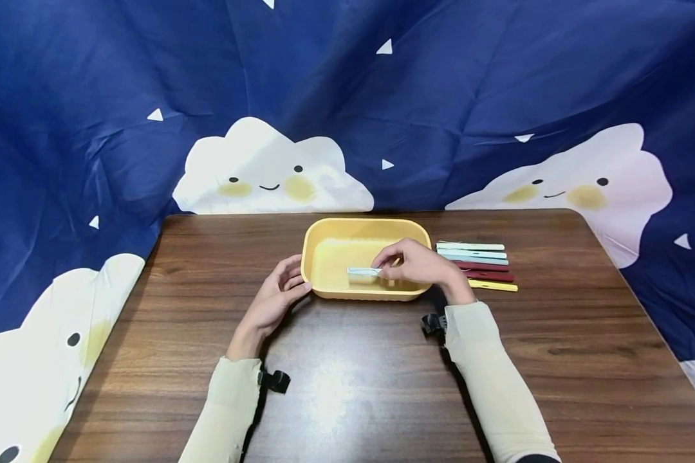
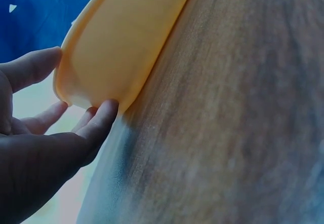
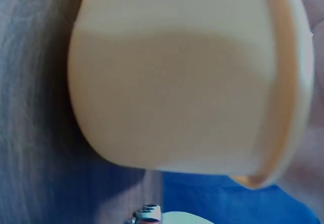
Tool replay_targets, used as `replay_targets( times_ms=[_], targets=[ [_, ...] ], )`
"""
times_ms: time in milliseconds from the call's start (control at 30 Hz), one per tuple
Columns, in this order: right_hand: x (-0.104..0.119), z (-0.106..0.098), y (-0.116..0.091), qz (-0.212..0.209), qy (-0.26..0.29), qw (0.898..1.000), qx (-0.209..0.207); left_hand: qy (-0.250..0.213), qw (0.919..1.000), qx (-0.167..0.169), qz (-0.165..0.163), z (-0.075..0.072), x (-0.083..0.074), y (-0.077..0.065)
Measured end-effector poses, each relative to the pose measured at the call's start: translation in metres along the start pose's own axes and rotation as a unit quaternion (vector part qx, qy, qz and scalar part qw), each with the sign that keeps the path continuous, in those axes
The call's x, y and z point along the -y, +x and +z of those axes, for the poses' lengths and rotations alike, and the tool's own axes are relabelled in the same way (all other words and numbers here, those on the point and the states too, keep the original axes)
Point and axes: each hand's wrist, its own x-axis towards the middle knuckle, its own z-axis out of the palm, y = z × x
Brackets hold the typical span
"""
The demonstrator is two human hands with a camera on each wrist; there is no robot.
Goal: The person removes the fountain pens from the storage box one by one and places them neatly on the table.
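A yellow rectangular box (image 1: 365, 295), open at the top, stands on the brown wooden table. At its left end, my left hand (image 1: 273, 301) touches the wall and rim with spread fingers, the thumb near the front corner. The left wrist view shows those fingertips (image 2: 106, 107) against the box's rounded end. Reaching over the right part of the box, my right hand (image 1: 414, 262) pinches a pale blue pen (image 1: 361, 272) by its right end. That pen lies sideways within the box's outline. In the right wrist view, the box's outer wall (image 3: 167, 97) hides the pen and most of this hand.
Right of the box lies a row of several pens, among them a white pen (image 1: 475, 247), a dark red pen (image 1: 489, 276) and a yellow pen (image 1: 495, 285). The wooden table (image 1: 336, 386) ends at a blue cloth (image 1: 417, 128) printed with clouds.
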Motion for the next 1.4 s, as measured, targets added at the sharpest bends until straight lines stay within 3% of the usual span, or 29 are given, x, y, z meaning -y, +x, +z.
replay_targets(
  times_ms=[200, 433, 900, 1400],
  targets=[
    [0.008, -0.008, -0.008, -0.017, -0.009, 1.0, -0.013, 0.0, 1.0, -0.001, -0.003, -0.002, 0.002, 0.0],
    [0.009, -0.025, -0.021, -0.038, -0.06, 0.997, -0.039, -0.001, 1.0, -0.003, -0.001, 0.0, 0.001, 0.0],
    [-0.005, -0.066, -0.052, 0.005, -0.123, 0.988, -0.09, -0.008, 0.9999, 0.01, 0.003, 0.0, -0.001, -0.002],
    [-0.038, -0.103, -0.075, 0.02, -0.129, 0.987, -0.097, -0.006, 0.9999, 0.008, 0.008, -0.001, 0.001, 0.0]
  ],
)
